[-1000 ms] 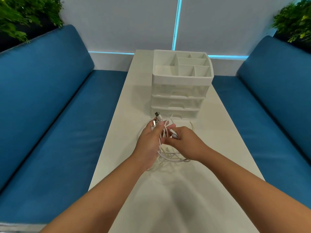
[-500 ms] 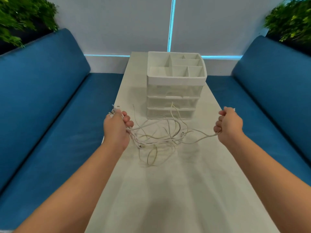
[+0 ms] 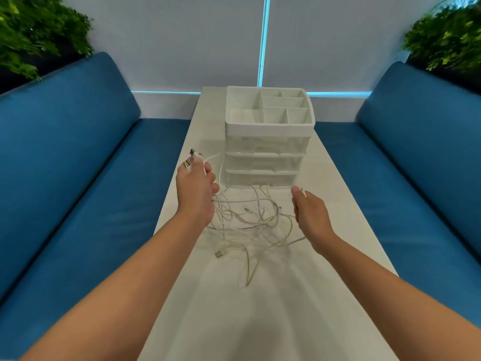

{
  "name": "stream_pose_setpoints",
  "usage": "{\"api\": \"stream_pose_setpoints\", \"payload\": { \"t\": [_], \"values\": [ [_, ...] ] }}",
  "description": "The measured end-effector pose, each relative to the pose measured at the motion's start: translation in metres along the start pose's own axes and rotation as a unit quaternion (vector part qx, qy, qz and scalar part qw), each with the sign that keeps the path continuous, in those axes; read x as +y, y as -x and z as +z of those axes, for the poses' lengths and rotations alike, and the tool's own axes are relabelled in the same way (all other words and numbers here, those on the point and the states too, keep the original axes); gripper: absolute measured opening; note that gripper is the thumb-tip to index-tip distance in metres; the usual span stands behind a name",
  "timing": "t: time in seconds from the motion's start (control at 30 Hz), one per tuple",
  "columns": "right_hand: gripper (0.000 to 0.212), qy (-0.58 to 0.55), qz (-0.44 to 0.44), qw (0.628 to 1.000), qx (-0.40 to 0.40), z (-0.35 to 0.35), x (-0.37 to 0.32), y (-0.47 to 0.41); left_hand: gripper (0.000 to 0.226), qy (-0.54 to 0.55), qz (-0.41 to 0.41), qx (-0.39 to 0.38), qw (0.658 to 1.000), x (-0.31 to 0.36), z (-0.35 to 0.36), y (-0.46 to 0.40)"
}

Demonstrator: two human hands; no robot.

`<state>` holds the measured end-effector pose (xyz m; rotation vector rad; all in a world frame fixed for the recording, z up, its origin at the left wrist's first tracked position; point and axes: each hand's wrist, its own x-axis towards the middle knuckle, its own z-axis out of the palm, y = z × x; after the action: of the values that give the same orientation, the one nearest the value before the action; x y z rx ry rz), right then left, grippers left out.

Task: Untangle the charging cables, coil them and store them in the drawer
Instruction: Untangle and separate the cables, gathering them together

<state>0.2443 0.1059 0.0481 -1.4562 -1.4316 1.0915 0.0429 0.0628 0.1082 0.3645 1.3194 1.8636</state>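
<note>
White charging cables (image 3: 250, 222) lie in a loose tangle on the pale tabletop (image 3: 260, 321), spread between the person's two hands and just in front of a white drawer unit (image 3: 265, 152). One USB plug (image 3: 220, 253) rests on the tabletop at the near-left edge of the tangle, and a single strand trails from the heap toward the camera.

The left hand (image 3: 196, 190) is raised at the left side of the heap, its fingers (image 3: 208, 168) curled round several strands; two plug ends (image 3: 192, 153) stick up past the fingertips, and cables run from the palm down into the tangle. The right hand (image 3: 311, 212) hovers at the right side with its fingers mostly straight and relaxed. A small plug tip shows just past its fingertips, but whether the hand pinches it cannot be told. A strand passes beneath the right wrist.

The drawer unit stands farther back on the tabletop, with three clear drawers stacked under a divided top tray (image 3: 269, 108); all three drawers are pushed in. Blue cushioned benches (image 3: 78, 165) run along both sides of the tabletop, and green plants (image 3: 39, 29) sit at the upper corners.
</note>
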Motion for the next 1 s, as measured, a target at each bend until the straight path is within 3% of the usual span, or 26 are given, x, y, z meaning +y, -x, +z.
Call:
{"api": "stream_pose_setpoints", "payload": {
  "t": [0.07, 0.17, 0.33, 0.47, 0.57, 0.63, 0.7, 0.73, 0.8, 0.9, 1.0],
  "values": [
    [0.039, 0.002, 0.010, 0.999, 0.038, -0.010, 0.015, -0.007, 0.013, 0.013, 0.017, 0.001, 1.000, 0.009, -0.002, -0.004],
    [0.034, -0.033, 0.129, 0.985, 0.114, -0.034, 0.041, -0.024, 0.013, 0.033, 0.041, 0.017, 0.998, 0.025, -0.012, -0.017],
    [0.033, -0.060, 0.215, 0.962, 0.158, -0.048, 0.055, -0.037, 0.016, 0.082, 0.064, 0.045, 0.994, 0.051, -0.021, -0.031],
    [0.030, 0.080, 0.198, 0.974, 0.074, -0.038, 0.066, -0.026, 0.017, 0.070, 0.059, 0.027, 0.995, 0.055, -0.015, -0.033],
    [0.075, 0.198, 0.209, 0.958, -0.002, -0.028, 0.058, -0.016, 0.011, 0.033, 0.038, -0.027, 0.998, 0.049, -0.009, -0.031],
    [0.085, 0.287, 0.147, 0.946, 0.025, -0.021, 0.036, -0.016, 0.010, 0.011, 0.026, -0.077, 0.997, 0.042, -0.007, -0.028],
    [0.074, 0.248, 0.007, 0.968, 0.039, -0.013, -0.001, -0.012, 0.008, -0.001, 0.013, -0.121, 0.993, 0.033, -0.004, -0.023],
    [0.065, 0.193, -0.079, 0.978, 0.015, -0.009, -0.024, -0.008, 0.008, -0.002, 0.005, -0.140, 0.990, 0.029, -0.002, -0.020],
    [0.057, 0.122, -0.207, 0.964, -0.112, 0.000, -0.068, 0.005, 0.008, 0.003, -0.012, -0.173, 0.985, 0.022, 0.003, -0.015],
    [0.058, 0.218, -0.245, 0.898, -0.295, 0.023, -0.091, 0.010, 0.009, 0.002, -0.007, -0.189, 0.982, 0.022, 0.012, -0.010],
    [0.033, 0.355, -0.228, 0.859, -0.292, 0.031, -0.061, -0.002, 0.009, 0.008, 0.036, -0.145, 0.989, 0.039, 0.013, -0.017]
  ]
}}
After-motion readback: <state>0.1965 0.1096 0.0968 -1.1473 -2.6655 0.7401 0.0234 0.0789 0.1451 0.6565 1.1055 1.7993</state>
